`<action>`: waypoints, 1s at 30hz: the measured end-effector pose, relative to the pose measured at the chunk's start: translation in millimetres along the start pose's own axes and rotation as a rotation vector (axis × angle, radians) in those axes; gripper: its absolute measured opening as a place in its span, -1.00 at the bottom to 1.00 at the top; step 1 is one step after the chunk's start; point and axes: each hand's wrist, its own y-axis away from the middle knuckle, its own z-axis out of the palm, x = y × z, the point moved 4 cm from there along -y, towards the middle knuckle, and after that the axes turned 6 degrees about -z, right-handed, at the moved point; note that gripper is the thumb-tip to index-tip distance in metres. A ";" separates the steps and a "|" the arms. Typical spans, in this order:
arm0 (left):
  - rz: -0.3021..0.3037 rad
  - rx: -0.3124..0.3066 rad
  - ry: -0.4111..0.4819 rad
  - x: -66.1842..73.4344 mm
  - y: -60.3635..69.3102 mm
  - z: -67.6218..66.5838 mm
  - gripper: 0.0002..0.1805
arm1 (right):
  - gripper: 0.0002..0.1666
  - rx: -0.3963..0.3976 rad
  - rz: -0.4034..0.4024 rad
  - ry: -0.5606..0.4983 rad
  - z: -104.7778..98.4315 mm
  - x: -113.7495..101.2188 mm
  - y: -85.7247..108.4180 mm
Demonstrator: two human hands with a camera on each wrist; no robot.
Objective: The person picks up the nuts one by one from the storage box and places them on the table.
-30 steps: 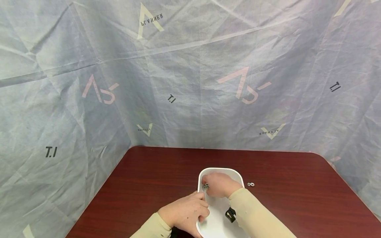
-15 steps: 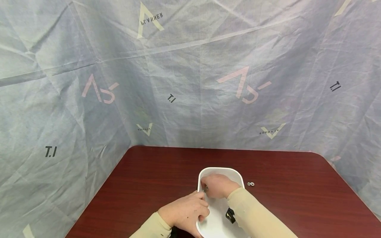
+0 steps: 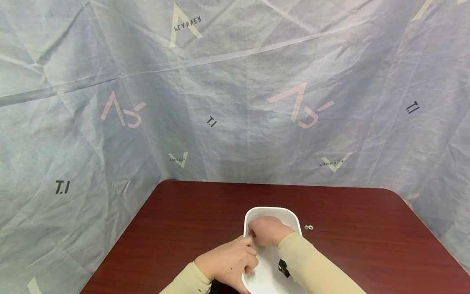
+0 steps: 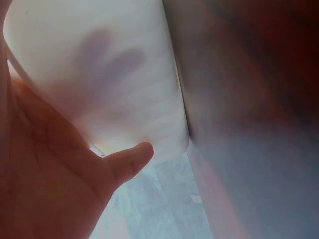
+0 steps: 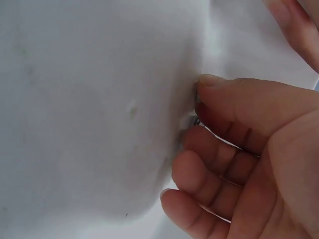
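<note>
A white plastic bin (image 3: 271,273) stands on the dark red table. My left hand (image 3: 231,261) grips its left wall, fingers over the rim; in the left wrist view the thumb (image 4: 134,157) lies against the outside. Down inside the bin, my right hand (image 3: 268,230) has its fingers curled at the left wall. The right wrist view shows thumb and forefinger pinching small metal nuts (image 5: 196,119), mostly hidden by the fingertips. How many are held cannot be made out. The nuts barely show in the head view.
Two small metal rings, like a nut and a washer (image 3: 311,227), lie on the table (image 3: 367,237) just right of the bin. A small black device (image 3: 283,268) sits beside the right sleeve, over the bin. Grey printed sheeting (image 3: 235,102) hangs behind and at the sides.
The metal nuts, visible at my right fingertips earlier, are now almost covered by the fingers. My right hand has shifted slightly toward me. The left hand and bin stay put.
</note>
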 end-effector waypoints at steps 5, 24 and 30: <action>0.000 -0.009 -0.003 -0.2 0.0 0.9 -0.40 | -0.66 0.007 0.013 0.035 3.8 -0.7 -3.3; -0.015 -0.025 0.033 -0.5 0.7 -0.5 -0.40 | -0.66 0.016 0.074 0.057 -3.9 0.1 0.1; -0.017 -0.033 0.040 -0.6 -0.3 -0.7 -0.42 | -0.67 0.050 0.047 0.044 -18.4 -2.4 4.8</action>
